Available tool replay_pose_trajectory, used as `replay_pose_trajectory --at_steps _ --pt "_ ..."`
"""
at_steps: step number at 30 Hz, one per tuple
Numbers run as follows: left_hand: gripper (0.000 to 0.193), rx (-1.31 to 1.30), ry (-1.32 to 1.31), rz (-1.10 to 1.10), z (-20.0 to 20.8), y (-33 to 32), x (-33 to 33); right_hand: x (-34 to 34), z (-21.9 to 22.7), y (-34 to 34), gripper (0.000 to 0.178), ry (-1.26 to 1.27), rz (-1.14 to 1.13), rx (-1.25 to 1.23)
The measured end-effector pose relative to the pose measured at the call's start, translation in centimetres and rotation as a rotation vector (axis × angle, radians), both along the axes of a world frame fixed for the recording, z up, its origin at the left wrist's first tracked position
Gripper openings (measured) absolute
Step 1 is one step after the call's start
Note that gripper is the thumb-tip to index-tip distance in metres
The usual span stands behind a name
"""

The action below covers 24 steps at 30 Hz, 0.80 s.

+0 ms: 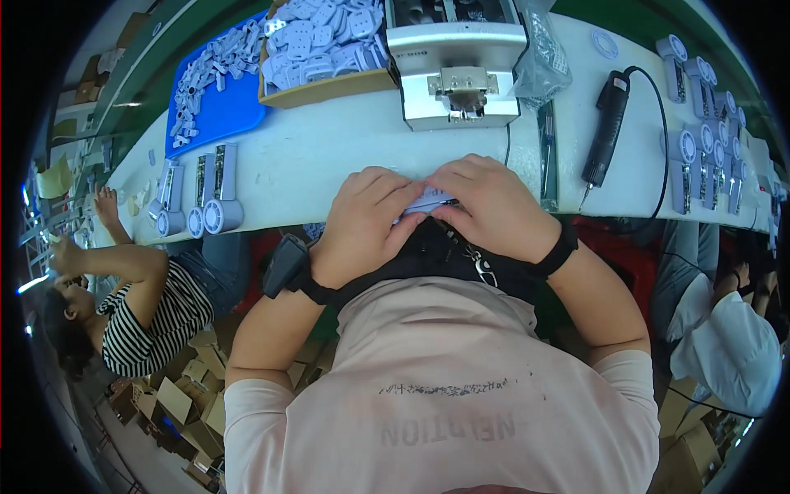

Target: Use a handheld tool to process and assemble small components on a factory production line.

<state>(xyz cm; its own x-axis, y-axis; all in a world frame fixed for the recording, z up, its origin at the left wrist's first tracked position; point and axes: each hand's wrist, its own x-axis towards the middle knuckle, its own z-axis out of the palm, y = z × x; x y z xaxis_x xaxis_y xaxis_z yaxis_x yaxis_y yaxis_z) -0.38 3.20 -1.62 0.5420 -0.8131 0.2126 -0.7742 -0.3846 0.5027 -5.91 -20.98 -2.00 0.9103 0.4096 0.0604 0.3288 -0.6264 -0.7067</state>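
Observation:
My left hand (366,216) and my right hand (497,204) meet at the table's near edge, in front of my body. Between them they grip a pale blue plastic housing (429,198), fingers curled over its far side and thumbs on its near side. Most of the piece is hidden under the fingers; a short dark line shows beside my right thumb. Straight beyond my hands is a silver machine (457,41) with a metal fixture on its front. To the right of my right hand an electric screwdriver (606,123) lies on the table, bit toward me.
A cardboard box (329,92) of plastic housings and a blue tray (218,123) of small parts stand far left. Several round-headed units with exposed circuitry (220,189) stand left, more (681,169) at right. A clear plastic bag (545,62) touches the machine. Co-workers (156,317) sit at both sides.

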Motion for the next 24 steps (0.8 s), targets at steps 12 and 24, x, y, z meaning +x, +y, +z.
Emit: replay_pose_trajectory --at_steps 12,24 --pt "0.035 -0.006 -0.045 0.002 0.3 -0.2 0.0 -0.5 0.7 0.8 0.04 -0.171 -0.037 -0.062" --pt "0.032 0.047 -0.072 0.233 7.3 9.3 1.2 -0.4 6.1 2.7 0.04 -0.14 -0.246 0.159"
